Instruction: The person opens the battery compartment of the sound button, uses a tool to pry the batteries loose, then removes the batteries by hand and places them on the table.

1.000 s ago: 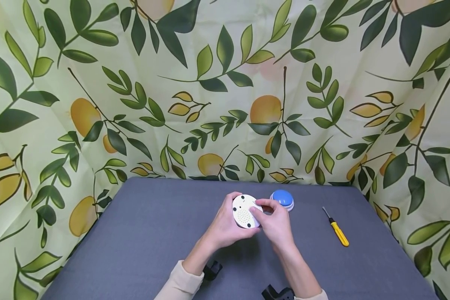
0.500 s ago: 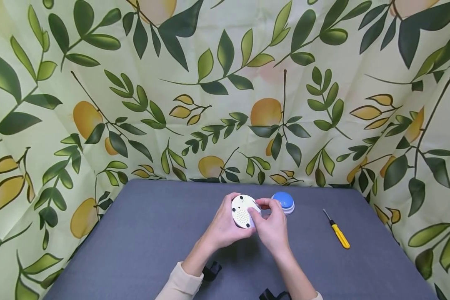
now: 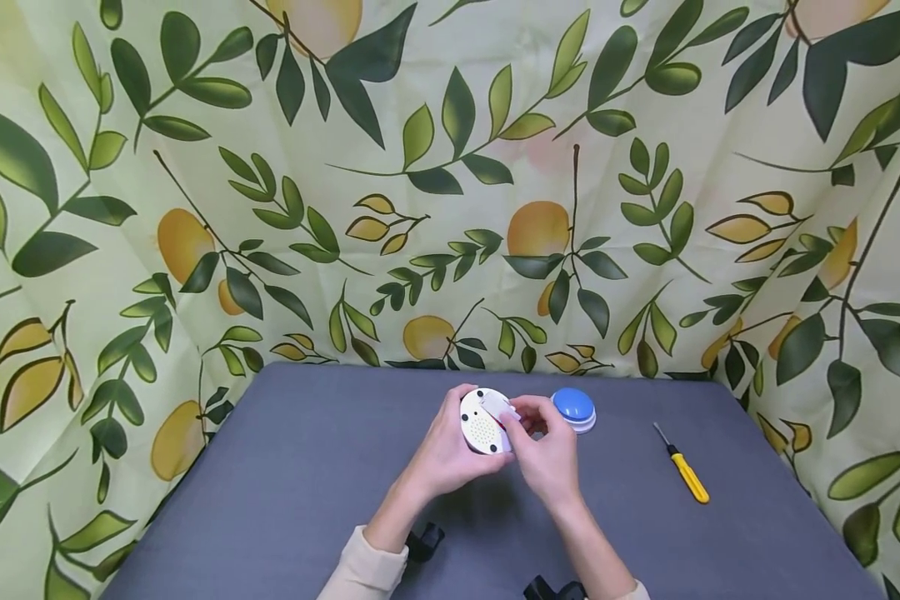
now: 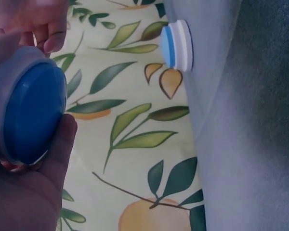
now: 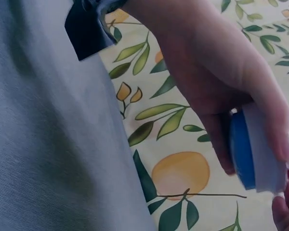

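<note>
My left hand (image 3: 446,454) grips a round blue-and-white push button (image 3: 482,431) from the side, above the table. Its white underside, with small holes and black dots, faces up towards me; the blue dome (image 4: 36,115) shows in the left wrist view. My right hand (image 3: 551,458) pinches a small white cover (image 3: 497,404) at the right of that underside between thumb and forefinger. The cover is tilted up, with a thin red strip showing beside it. In the right wrist view, the left hand (image 5: 216,57) spans the button, with right fingertips (image 5: 282,214) close to the underside.
A second blue-and-white push button (image 3: 573,408) sits dome up on the grey table (image 3: 330,442), just behind my right hand. Farther right lies a screwdriver (image 3: 686,471) with a yellow handle. A patterned cloth (image 3: 450,233) hangs behind the table.
The small white cover, flush with the underside before, now stands lifted and tilted in my right fingers, and a red strip shows. Both hands stay at the button.
</note>
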`<action>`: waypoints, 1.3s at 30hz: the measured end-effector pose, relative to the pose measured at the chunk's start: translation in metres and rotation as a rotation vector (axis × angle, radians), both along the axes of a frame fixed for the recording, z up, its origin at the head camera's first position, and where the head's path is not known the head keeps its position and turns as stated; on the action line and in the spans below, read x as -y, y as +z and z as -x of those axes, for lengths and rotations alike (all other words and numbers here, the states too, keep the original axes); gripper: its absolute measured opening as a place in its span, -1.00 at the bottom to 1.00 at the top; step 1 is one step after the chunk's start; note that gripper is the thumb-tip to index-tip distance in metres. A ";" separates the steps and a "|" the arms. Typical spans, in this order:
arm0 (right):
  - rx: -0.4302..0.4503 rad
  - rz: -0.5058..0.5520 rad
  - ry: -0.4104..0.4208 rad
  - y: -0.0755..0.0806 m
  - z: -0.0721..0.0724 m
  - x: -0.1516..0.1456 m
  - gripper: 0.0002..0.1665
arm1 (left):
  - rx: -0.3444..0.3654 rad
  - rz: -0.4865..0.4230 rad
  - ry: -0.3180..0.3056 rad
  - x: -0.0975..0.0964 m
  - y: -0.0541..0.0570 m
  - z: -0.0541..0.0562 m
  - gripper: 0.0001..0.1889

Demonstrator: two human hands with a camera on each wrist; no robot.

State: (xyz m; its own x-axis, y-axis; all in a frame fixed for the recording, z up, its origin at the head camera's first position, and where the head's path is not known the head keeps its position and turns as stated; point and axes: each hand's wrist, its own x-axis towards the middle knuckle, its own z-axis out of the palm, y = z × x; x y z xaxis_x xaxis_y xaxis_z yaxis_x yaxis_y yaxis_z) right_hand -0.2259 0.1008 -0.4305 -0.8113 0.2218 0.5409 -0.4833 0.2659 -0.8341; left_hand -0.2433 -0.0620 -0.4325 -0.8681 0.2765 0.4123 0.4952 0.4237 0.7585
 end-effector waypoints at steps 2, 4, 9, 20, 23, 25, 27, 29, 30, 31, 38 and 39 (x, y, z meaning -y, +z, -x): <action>0.007 0.015 0.025 0.003 0.003 -0.002 -0.77 | 0.004 -0.006 -0.007 0.002 0.000 0.001 0.03; 0.034 0.015 0.047 0.007 0.004 -0.004 -0.77 | 0.008 -0.013 -0.014 0.005 0.001 0.002 0.03; 0.108 0.000 0.090 0.020 0.007 -0.009 -0.76 | 0.032 -0.018 -0.032 0.016 0.004 0.005 0.05; 0.138 -0.004 0.169 0.021 0.038 -0.029 -0.77 | 0.054 -0.023 0.006 0.041 0.011 0.010 0.06; 0.156 -0.011 0.189 0.016 0.049 -0.033 -0.77 | 0.050 -0.040 0.027 0.045 0.011 0.011 0.05; 0.176 -0.028 0.203 0.012 0.055 -0.034 -0.77 | 0.054 -0.049 0.038 0.047 0.012 0.012 0.05; 0.203 -0.048 0.210 0.008 0.063 -0.033 -0.79 | 0.059 -0.052 0.041 0.048 0.012 0.013 0.05; 0.229 -0.066 0.216 0.003 0.069 -0.031 -0.80 | 0.067 -0.052 0.038 0.049 0.011 0.013 0.05; 0.241 -0.074 0.217 0.002 0.072 -0.030 -0.80 | 0.068 -0.053 0.036 0.049 0.011 0.013 0.06; 0.254 -0.080 0.221 0.001 0.074 -0.028 -0.81 | 0.070 -0.053 0.034 0.050 0.010 0.013 0.06; 0.317 -0.121 0.226 -0.006 0.083 -0.022 -0.80 | 0.066 -0.056 0.045 0.052 0.010 0.014 0.05; 0.321 -0.116 0.228 -0.011 0.086 -0.023 -0.80 | 0.067 -0.053 0.047 0.053 0.010 0.015 0.05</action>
State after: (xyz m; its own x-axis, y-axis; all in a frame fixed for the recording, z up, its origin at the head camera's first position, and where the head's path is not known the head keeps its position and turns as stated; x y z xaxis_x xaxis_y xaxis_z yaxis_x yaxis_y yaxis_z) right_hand -0.3124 0.1241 -0.4419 -0.9642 -0.0306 0.2634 -0.2611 0.2837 -0.9227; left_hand -0.2580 -0.1147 -0.4229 -0.9056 0.2140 0.3662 0.4233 0.4036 0.8111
